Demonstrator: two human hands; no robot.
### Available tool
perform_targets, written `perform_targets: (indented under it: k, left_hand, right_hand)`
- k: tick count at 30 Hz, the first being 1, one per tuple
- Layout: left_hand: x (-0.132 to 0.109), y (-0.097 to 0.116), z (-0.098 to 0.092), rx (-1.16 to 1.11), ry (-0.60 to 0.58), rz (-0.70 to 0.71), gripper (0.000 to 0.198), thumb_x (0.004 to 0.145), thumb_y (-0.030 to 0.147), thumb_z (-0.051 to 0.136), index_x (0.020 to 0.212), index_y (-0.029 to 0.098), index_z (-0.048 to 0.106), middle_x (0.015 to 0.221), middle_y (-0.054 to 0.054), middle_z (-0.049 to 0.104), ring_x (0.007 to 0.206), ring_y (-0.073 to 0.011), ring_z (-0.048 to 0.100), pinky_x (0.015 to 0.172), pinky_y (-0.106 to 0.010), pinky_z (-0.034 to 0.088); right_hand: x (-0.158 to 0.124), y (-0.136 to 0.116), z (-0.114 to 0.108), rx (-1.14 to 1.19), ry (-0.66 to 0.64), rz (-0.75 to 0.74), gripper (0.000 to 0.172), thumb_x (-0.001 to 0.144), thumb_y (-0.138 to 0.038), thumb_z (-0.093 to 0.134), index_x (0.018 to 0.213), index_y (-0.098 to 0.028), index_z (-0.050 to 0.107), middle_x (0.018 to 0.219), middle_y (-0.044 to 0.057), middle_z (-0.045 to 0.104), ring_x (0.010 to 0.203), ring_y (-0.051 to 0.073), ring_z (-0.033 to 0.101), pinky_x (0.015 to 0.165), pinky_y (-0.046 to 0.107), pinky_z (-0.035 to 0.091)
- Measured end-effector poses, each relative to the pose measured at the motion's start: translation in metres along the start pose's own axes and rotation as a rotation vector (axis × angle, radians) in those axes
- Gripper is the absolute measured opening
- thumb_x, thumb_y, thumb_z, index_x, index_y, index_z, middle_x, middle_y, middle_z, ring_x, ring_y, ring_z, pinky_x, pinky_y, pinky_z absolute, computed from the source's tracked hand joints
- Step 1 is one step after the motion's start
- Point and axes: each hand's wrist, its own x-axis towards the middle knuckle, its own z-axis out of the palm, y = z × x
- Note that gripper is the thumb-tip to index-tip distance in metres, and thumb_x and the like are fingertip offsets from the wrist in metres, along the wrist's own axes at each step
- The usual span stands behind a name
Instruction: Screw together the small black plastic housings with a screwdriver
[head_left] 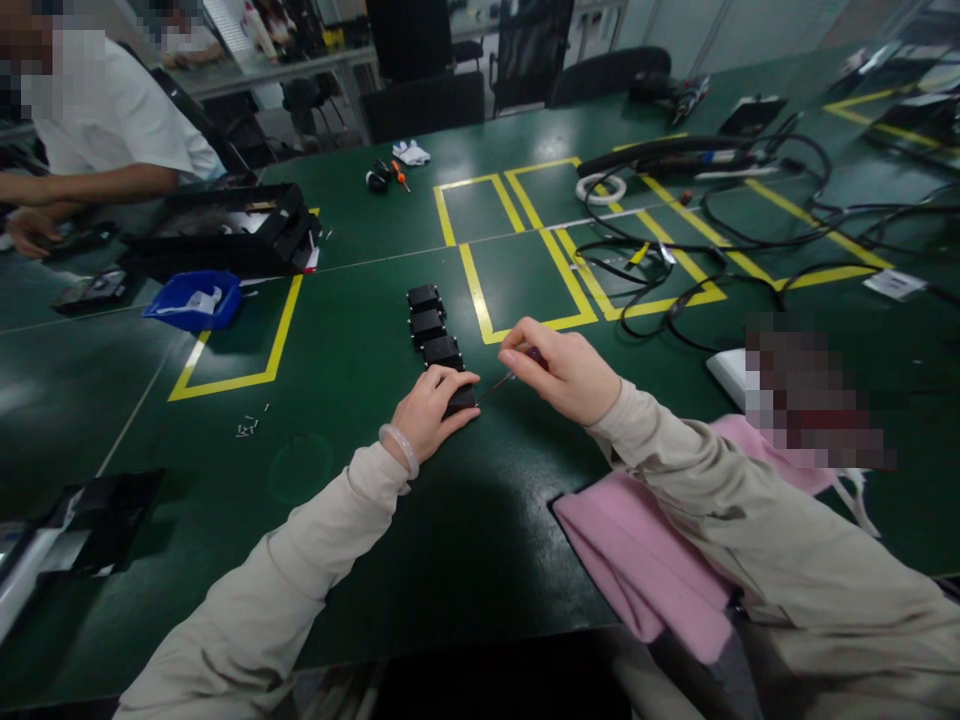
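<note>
My left hand is closed round the nearest small black box, thumb on its near side and fingers over its top, pressing it on the green table. In my right hand is a screwdriver, its handle mostly hidden by my fingers. The thin shaft slants down left, its tip at the right edge of that box. Three more black boxes, a near one, a middle one and a far one, stand in a row beyond my left hand, with small shiny screws at their corners.
Loose screws lie at left, below a blue tray and a black bin. A co-worker sits at far left. Black cables sprawl at right. Pink cloth lies under my right forearm.
</note>
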Motion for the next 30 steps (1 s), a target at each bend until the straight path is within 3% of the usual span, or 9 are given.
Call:
perform_targets:
  k: [6, 12, 18, 23, 30]
  left_hand:
    - [-0.0006, -0.0002, -0.0001, 0.011, -0.001, -0.006, 0.036, 0.087, 0.027, 0.063, 0.122, 0.021, 0.054, 0.111, -0.007, 0.054, 0.106, -0.0238, 0.056, 0.091, -0.038, 0.049]
    - [-0.0003, -0.0007, 0.0000, 0.015, 0.007, -0.003, 0.036, 0.087, 0.028, 0.063, 0.122, 0.023, 0.054, 0.111, -0.007, 0.054, 0.106, -0.0234, 0.056, 0.091, -0.038, 0.049]
    - [-0.0001, -0.0001, -0.0002, 0.012, 0.007, -0.002, 0.036, 0.087, 0.028, 0.063, 0.121, 0.023, 0.054, 0.111, -0.006, 0.054, 0.106, -0.0234, 0.056, 0.092, -0.038, 0.049]
    - [-0.0001, -0.0005, -0.0003, 0.017, 0.006, 0.000, 0.036, 0.087, 0.028, 0.063, 0.121, 0.022, 0.054, 0.111, -0.007, 0.053, 0.106, -0.0238, 0.056, 0.092, -0.039, 0.049]
    - [-0.0002, -0.0011, 0.0010, 0.018, 0.011, 0.002, 0.036, 0.087, 0.029, 0.063, 0.122, 0.022, 0.054, 0.111, -0.007, 0.054, 0.106, -0.0237, 0.056, 0.092, -0.039, 0.049]
  right_hand:
    - [0.0000, 0.0012, 0.0000, 0.066, -0.020, -0.047, 0.009, 0.091, -0.022, 0.039, 0.095, -0.018, 0.047, 0.063, -0.004, 0.051, 0.053, 0.010, 0.047, 0.059, 0.022, 0.034]
    - [-0.0004, 0.0004, 0.0002, -0.016, 0.003, -0.041, 0.019, 0.092, -0.034, 0.044, 0.081, -0.020, 0.049, 0.062, -0.003, 0.050, 0.053, 0.010, 0.044, 0.057, 0.023, 0.030]
    - [-0.0009, -0.0003, -0.0015, 0.018, -0.032, -0.098, 0.013, 0.092, -0.023, 0.040, 0.092, -0.017, 0.052, 0.066, -0.003, 0.053, 0.055, 0.009, 0.046, 0.059, 0.022, 0.032]
    - [0.0001, -0.0006, -0.0015, -0.009, -0.016, -0.040, 0.021, 0.093, -0.034, 0.043, 0.081, -0.019, 0.050, 0.062, -0.003, 0.050, 0.054, 0.010, 0.044, 0.057, 0.023, 0.030]
    - [-0.0002, 0.0003, 0.0005, 0.021, 0.003, -0.082, 0.011, 0.092, -0.024, 0.040, 0.091, -0.018, 0.049, 0.067, -0.002, 0.052, 0.055, 0.010, 0.047, 0.059, 0.023, 0.032]
